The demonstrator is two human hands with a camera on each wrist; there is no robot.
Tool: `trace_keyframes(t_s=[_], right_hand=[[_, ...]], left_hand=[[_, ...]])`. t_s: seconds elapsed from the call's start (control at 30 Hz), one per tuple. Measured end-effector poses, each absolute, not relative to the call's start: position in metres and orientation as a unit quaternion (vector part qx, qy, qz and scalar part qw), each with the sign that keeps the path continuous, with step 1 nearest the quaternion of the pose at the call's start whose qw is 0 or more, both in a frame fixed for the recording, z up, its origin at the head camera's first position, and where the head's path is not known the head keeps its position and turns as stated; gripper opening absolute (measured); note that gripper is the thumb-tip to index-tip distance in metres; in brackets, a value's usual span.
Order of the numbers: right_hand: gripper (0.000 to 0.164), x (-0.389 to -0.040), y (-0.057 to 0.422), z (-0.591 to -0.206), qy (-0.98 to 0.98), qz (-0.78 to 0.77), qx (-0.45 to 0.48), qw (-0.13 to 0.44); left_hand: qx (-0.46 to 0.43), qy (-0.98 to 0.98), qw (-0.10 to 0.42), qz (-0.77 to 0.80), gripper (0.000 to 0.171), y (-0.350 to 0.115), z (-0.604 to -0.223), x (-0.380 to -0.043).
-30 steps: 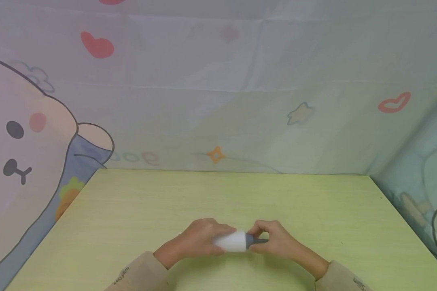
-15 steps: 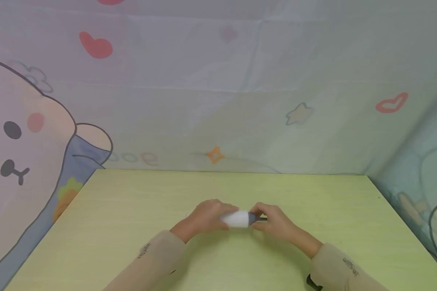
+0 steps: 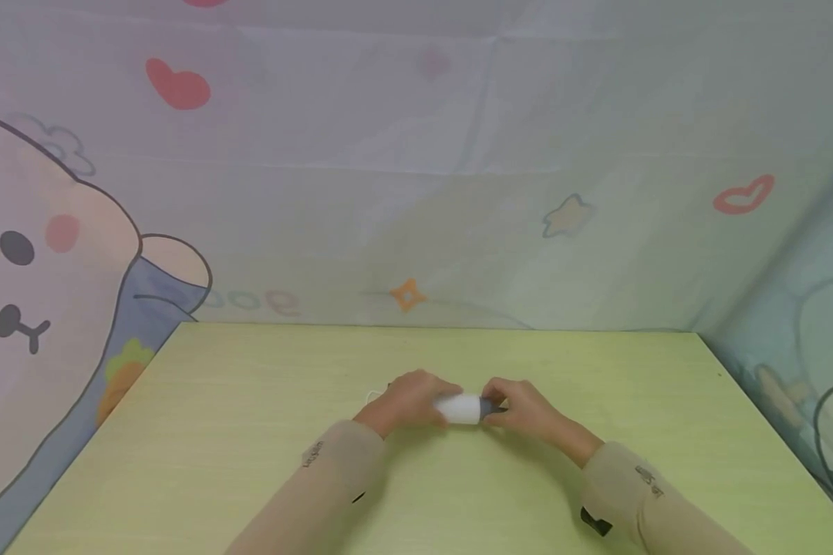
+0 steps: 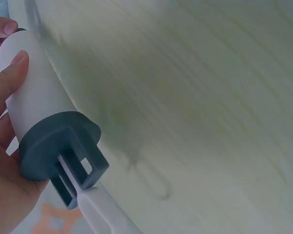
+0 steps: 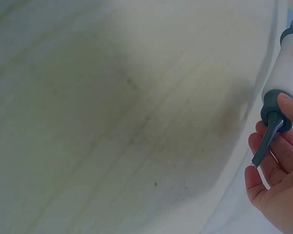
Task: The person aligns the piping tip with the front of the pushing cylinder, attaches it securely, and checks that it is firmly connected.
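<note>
A white syringe-like tube [image 3: 458, 409] lies sideways between both hands, close over the table. My left hand [image 3: 411, 402] wraps round its barrel, the thumb lying along the white wall in the left wrist view. At that end sits a dark green-grey slotted cap [image 4: 58, 141], with a white handle piece [image 4: 100, 209] running out through it. My right hand [image 5: 283, 185] pinches the other end at a dark nozzle cap [image 5: 273, 108], thumb on one side and fingers behind. From this cap a thin tapered spout [image 5: 266, 144] points toward the right palm.
The pale yellow-green table [image 3: 264, 370] reaches back to a printed cloth backdrop [image 3: 361, 154]. Another cloth hangs at the right, with a dark cable [image 3: 817, 432] beside the table edge.
Both hands have moved away from the body and slightly right, carrying the tube with them. More of both sleeves shows now. The grips look the same.
</note>
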State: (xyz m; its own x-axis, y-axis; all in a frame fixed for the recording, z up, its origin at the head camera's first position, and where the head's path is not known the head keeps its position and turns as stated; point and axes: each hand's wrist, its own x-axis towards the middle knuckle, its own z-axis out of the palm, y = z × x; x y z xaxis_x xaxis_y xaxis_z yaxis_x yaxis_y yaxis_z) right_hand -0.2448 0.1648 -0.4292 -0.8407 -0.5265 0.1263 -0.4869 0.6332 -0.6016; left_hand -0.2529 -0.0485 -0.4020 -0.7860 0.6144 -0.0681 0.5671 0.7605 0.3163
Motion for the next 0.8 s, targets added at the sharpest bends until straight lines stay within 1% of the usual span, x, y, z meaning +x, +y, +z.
trace_keyframes(t_s=[0.13, 0.27, 0.37, 0.53, 0.6, 0.8], right_hand=[[0.02, -0.246, 0.164, -0.433, 0.907, -0.317, -0.273, 0.044], [0.021, -0.247, 0.164, -0.436, 0.91, -0.312, -0.271, 0.048], [0.023, -0.247, 0.164, -0.437, 0.908, -0.313, -0.273, 0.049], [0.028, -0.247, 0.166, -0.439, 0.908, -0.313, -0.275, 0.053], [0.031, -0.246, 0.169, -0.438, 0.908, -0.312, -0.274, 0.053], [0.039, -0.239, 0.191, -0.425, 0.914, -0.329, -0.232, 0.055]], left_hand=[[0.308, 0.936, 0.1, 0.14, 0.052, -0.048, -0.405, -0.254], [0.315, 0.936, 0.096, 0.127, 0.052, -0.048, -0.41, -0.255], [0.327, 0.936, 0.077, 0.105, 0.053, -0.05, -0.414, -0.256], [0.331, 0.94, 0.031, 0.077, 0.06, -0.054, -0.416, -0.254], [0.325, 0.942, 0.023, 0.084, 0.063, -0.058, -0.414, -0.252], [0.293, 0.942, 0.044, 0.158, 0.064, -0.087, -0.402, -0.244]])
